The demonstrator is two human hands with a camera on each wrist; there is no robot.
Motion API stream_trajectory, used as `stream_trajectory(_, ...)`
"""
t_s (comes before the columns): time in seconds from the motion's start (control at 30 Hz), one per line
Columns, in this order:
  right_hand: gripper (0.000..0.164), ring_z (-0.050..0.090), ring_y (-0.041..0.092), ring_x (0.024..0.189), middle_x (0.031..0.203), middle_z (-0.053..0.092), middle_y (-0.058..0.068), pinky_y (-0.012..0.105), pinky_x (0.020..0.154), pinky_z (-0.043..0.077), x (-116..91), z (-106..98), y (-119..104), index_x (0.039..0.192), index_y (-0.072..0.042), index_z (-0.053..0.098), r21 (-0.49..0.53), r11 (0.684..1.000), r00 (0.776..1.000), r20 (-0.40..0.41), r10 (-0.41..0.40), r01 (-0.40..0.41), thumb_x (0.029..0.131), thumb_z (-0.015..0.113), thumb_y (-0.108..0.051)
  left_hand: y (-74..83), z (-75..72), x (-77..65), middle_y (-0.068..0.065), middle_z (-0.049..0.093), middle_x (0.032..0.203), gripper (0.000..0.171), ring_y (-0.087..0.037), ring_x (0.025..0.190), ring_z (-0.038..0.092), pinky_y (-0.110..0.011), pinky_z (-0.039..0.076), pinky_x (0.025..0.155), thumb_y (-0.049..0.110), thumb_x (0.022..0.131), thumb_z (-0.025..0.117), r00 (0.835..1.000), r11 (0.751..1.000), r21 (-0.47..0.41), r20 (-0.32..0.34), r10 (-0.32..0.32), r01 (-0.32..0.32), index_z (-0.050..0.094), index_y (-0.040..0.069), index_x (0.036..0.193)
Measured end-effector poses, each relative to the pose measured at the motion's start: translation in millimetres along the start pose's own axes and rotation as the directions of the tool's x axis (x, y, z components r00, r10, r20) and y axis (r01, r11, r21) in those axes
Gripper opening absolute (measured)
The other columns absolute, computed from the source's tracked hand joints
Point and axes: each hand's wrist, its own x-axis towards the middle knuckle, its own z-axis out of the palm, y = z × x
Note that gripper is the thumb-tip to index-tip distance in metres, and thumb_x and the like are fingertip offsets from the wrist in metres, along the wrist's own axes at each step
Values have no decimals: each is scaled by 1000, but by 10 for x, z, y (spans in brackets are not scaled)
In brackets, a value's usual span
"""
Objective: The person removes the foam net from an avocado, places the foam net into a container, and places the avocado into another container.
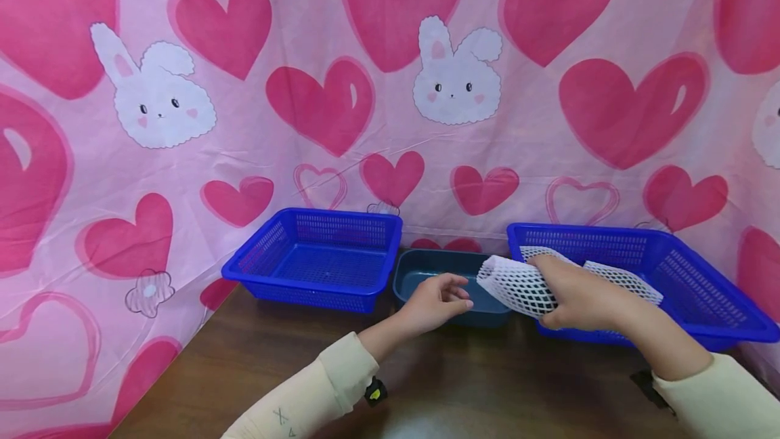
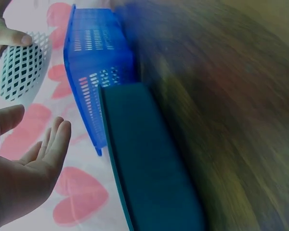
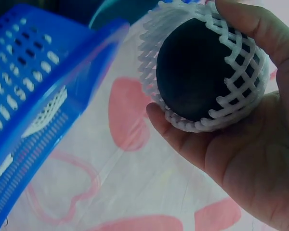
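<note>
My right hand (image 1: pixel 579 300) grips a white foam net sleeve (image 1: pixel 514 286) near the left wall of the right blue basket (image 1: pixel 713 283). Inside the sleeve is a dark, smooth, round-ended object (image 3: pixel 190 72), its end showing in the right wrist view; I cannot tell its kind. Fingers and thumb curl around the netting. My left hand (image 1: pixel 435 300) hovers over the teal bin (image 1: pixel 420 264), palm turned toward the sleeve, fingers loosely bent and holding nothing. In the left wrist view, a gap separates the left hand (image 2: pixel 29 175) from the sleeve.
More white foam netting (image 1: pixel 627 280) lies in the right basket. Another blue basket (image 1: pixel 332 266) stands left of the teal bin. All three containers stand on a brown wooden table (image 1: pixel 463 385), before a pink cloth (image 1: pixel 365 175) printed with hearts and rabbits.
</note>
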Motion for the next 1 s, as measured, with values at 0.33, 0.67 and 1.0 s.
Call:
stream_trajectory(0.33, 77, 54, 21, 96, 108, 56, 4, 47, 83, 48, 19, 215, -74, 125, 0, 45, -23, 997, 997, -1, -73, 73, 66, 88, -22, -124, -166, -185, 0, 68, 104, 28, -9, 92, 63, -26, 53, 80, 19, 92, 69, 998, 996, 61, 8, 60, -60, 64, 10, 118)
stream_trajectory(0.67, 81, 56, 25, 98, 110, 57, 9, 49, 83, 48, 34, 490, -147, 126, 2, 44, 1, 998, 998, 24, -62, 62, 63, 90, -21, -244, -279, -320, 1, 68, 101, 18, -8, 90, 63, -25, 52, 78, 19, 92, 69, 997, 986, 145, 18, 81, -83, 68, 12, 108)
stream_trajectory(1.0, 76, 53, 22, 99, 110, 55, 6, 47, 84, 48, 120, 741, -214, 125, 0, 46, 52, 996, 994, 74, -80, 76, 65, 89, -17, -365, -371, -408, 9, 67, 90, 9, -7, 84, 62, -25, 51, 76, 18, 90, 71, 996, 968, 232, 13, 93, -94, 71, 14, 97)
